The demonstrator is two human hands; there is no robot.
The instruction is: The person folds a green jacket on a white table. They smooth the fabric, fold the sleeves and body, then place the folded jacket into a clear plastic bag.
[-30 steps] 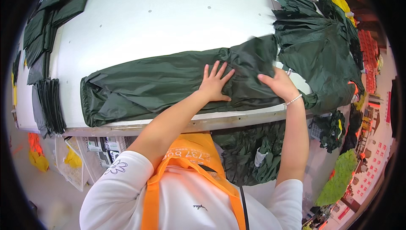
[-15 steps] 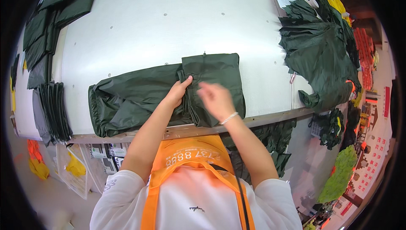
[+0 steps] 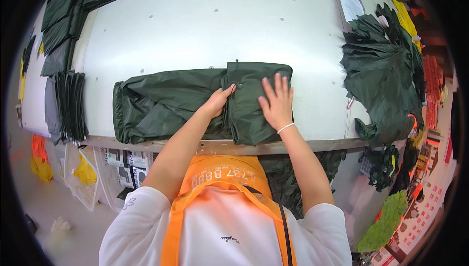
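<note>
A dark green garment [image 3: 171, 100] of thin, slightly shiny fabric lies along the table's near edge, its right part folded over into a flat panel [image 3: 254, 127]. My left hand [image 3: 215, 104] grips the layered edge of that fold, thumb on top beside a small round snap; the fingertips are partly hidden. On the panel's right side my right hand [image 3: 279, 107] lies flat, fingers spread, pressing the fabric and holding nothing. The left part of the garment is wrinkled and spread out, with a gathered left end.
The white table [image 3: 195, 31] carries folded dark green pieces [image 3: 61, 19] at far left and a standing row of them [image 3: 71, 105] at near left. Loose dark green fabric [image 3: 383, 70] heaps at the right. Below stand a white basket [image 3: 80, 178] and more dark fabric [image 3: 281, 175].
My right hand has moved right from near the snap and now lies flat on the folded panel. My left hand stays at the fold's edge. The whole view has shifted slightly.
</note>
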